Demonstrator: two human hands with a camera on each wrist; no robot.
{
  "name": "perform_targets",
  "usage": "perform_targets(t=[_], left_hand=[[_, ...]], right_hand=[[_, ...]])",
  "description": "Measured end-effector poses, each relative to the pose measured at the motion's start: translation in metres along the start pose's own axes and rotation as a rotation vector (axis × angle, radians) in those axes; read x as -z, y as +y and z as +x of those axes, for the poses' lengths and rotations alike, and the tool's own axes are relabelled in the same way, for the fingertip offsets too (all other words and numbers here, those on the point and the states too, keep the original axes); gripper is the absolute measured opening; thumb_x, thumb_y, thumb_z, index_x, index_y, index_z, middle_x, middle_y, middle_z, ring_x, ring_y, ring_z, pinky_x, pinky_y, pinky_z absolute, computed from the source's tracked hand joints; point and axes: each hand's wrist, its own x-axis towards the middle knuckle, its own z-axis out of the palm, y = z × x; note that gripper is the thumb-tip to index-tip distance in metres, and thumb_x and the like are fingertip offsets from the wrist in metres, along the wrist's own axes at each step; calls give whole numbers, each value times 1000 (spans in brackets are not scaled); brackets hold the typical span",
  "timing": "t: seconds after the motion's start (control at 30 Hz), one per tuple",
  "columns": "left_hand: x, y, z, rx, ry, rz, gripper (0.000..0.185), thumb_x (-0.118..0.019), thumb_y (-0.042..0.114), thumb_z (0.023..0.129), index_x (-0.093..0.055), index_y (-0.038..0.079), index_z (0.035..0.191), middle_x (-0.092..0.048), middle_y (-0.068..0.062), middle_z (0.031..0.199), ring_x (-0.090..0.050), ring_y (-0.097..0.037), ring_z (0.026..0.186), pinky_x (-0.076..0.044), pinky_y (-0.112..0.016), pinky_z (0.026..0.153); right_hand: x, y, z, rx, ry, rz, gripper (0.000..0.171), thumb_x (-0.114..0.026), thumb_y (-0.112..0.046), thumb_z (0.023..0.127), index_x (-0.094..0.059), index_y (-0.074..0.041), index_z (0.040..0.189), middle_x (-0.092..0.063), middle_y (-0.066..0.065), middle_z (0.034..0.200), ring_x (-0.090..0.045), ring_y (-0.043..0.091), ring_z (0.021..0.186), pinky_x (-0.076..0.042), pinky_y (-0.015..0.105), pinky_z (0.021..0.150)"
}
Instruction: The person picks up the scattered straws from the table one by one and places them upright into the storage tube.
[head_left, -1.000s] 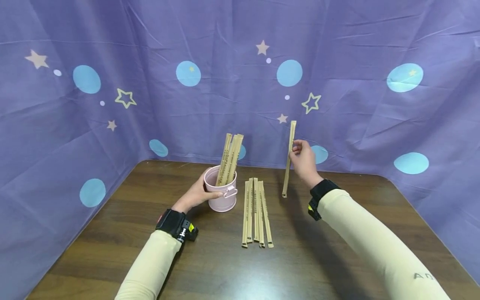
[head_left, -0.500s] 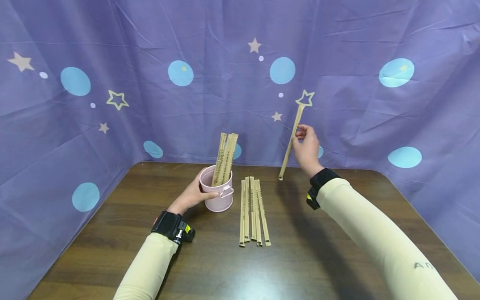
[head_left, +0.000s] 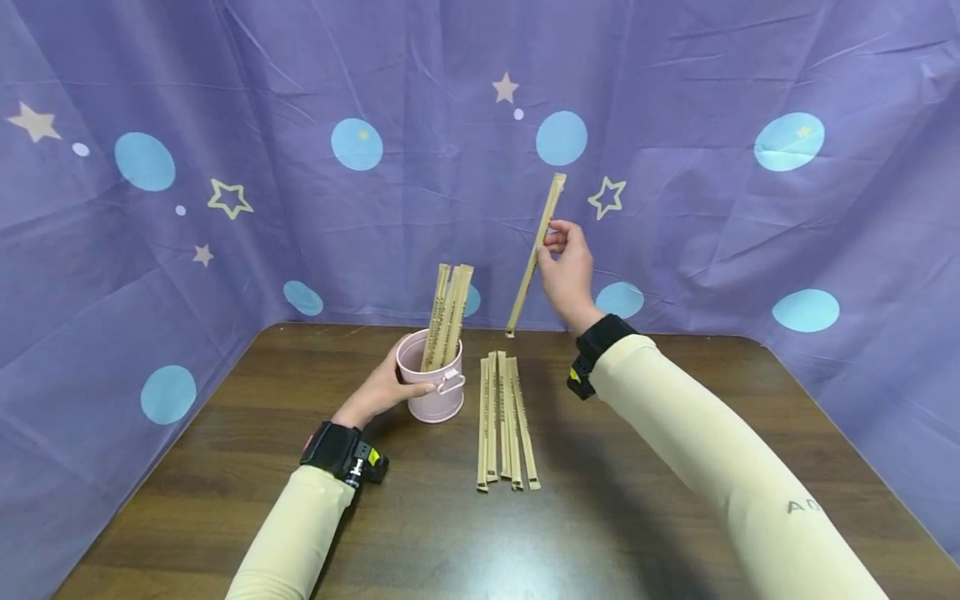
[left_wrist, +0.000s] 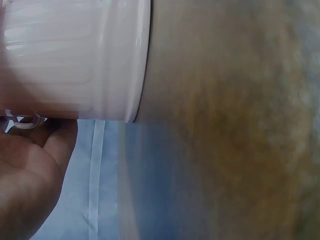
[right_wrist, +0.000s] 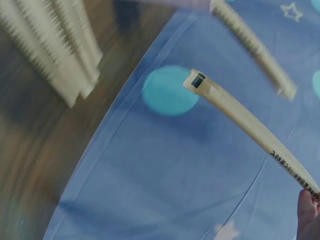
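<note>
A brown, wood-look counter [head_left: 420, 517] with rounded back corners stands against a purple cloth [head_left: 697, 250], which hangs behind the back edge and along both side edges. The cloth is creased and printed with blue ovals, small white dots and stars, some solid and some outlined. A bright patch of glare [head_left: 517, 575] lies towards the front edge, and a long shadow [head_left: 600, 475] falls to the left of the right arm.

Nearer the back edge, left of the middle, stands a pink pail [head_left: 437, 407] with upright straws [head_left: 447, 317] leaning in it. The left hand [head_left: 386, 383] has its grip curled round the pail. Just right of it, loose straws [head_left: 504, 421] lie side by side, their ends towards the back and front edges. The right hand [head_left: 566, 267] pinches one paper-wrapped straw [head_left: 528, 275], tilted in the air before the cloth.
</note>
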Motion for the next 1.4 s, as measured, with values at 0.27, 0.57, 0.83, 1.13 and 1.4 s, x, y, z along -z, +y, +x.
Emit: perform_targets(t=[0.27, 0.57, 0.83, 1.13, 1.4], left_hand=[[-2, 0, 0, -8, 3, 9, 92, -81, 0, 81, -31, 6, 158, -48, -24, 153, -48, -39, 139, -35, -52, 121], [-4, 0, 0, -23, -6, -16, 91, -81, -1, 81, -31, 5, 157, -48, -24, 153, -47, -40, 140, -33, -54, 121], [-3, 0, -1, -34, -3, -31, 90, -80, 0, 82, -31, 4, 157, -47, -25, 153, -47, -41, 139, -34, -56, 122], [0, 0, 0, -31, 5, -27, 90, -80, -2, 81, -31, 4, 157, -48, -24, 153, -46, -40, 140, -32, -54, 123], [-1, 2, -2, -32, 0, -35, 90, -80, -1, 81, -31, 4, 157, -47, -24, 154, -45, -40, 141, -32, -56, 123]], right_hand=[[-33, -22, -14, 4, -44, 77, 41, -58, 4, 97, -52, 5, 137, -62, 24, 119, -63, 36, 111, -52, 38, 97], [-57, -24, -29, 29, -78, 85, 40, -59, 6, 95, -54, 6, 134, -64, 27, 117, -65, 39, 109, -54, 46, 102], [-68, -15, -45, 21, -120, 48, 37, -59, 4, 96, -55, 6, 133, -64, 25, 117, -65, 38, 109, -54, 46, 98], [-75, 0, -57, 29, -154, 26, 37, -60, 6, 94, -55, 7, 131, -65, 26, 114, -66, 39, 108, -55, 47, 97], [-81, 14, -73, 15, -210, -11, 37, -60, 6, 95, -55, 7, 131, -65, 25, 114, -65, 39, 107, -55, 49, 98]])
